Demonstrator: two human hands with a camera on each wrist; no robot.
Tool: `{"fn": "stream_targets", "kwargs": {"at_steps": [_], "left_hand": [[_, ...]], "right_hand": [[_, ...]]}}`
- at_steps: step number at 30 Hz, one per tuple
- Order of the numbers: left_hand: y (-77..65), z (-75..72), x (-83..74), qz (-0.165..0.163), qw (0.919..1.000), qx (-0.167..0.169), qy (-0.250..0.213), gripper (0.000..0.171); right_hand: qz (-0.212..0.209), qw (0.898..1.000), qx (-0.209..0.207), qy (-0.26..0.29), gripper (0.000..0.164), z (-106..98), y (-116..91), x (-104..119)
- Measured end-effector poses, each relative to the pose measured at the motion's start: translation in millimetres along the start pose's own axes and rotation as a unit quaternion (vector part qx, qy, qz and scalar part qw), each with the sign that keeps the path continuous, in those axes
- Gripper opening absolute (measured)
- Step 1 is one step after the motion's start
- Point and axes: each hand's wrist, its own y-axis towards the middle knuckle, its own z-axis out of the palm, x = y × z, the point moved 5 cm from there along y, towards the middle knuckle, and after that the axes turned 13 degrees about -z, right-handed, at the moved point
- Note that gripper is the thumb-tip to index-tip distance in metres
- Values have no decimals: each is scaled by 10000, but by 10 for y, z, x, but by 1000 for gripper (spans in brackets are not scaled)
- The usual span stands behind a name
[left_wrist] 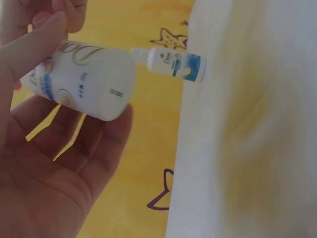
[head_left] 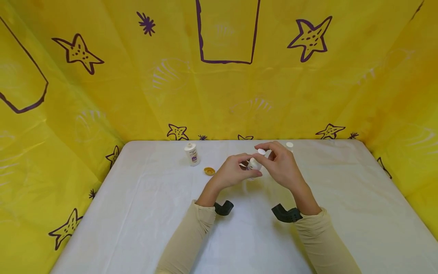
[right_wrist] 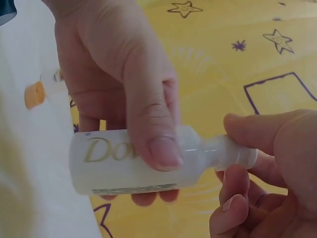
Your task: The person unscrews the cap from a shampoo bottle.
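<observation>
A small white Dove bottle (head_left: 254,164) is held up above the table, tilted. My left hand (head_left: 234,170) grips its body, fingers on one side and thumb on the other, as the left wrist view also shows. My right hand (head_left: 281,164) pinches the white cap (right_wrist: 243,154) at the bottle's neck between thumb and fingers. The cap sits at the end of the neck; whether it is loose I cannot tell. Behind my right hand stands another white bottle (left_wrist: 174,64) with a blue label and a white cap.
At the back left stands an uncapped white bottle (head_left: 192,154) with a purple label. An orange-yellow cap (head_left: 209,171) lies near it on the white-covered table (head_left: 137,213). Yellow cloth (head_left: 219,95) with starfish drawings closes off the back and sides.
</observation>
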Motion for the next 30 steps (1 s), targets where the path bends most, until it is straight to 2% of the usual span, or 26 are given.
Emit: {"fn": "stream_targets", "kwargs": {"at_steps": [3,6,15,20,24,30], "left_hand": [[-1,-24,22,-83,9999,100,12,40],[-3,-65,42,-160,9999,47,41,42],[3,-316,47,-147,9962,-761,-386,47],[8,-423,75,-284,9934,-959,-566,49],[26,-499,46,-315,9922,-1065,-558,52],[74,-633,-35,-330,9862,-1539,-520,51]], "right_hand": [[-15,10000,-54,45,32,-24,-14,3],[128,9998,-118,134,33,-39,-21,-13],[601,9972,-282,335,34,-81,17,-73],[916,9937,-182,621,35,-49,18,-98],[909,9930,-70,756,33,17,51,-84],[914,9914,193,914,35,116,183,-68]]}}
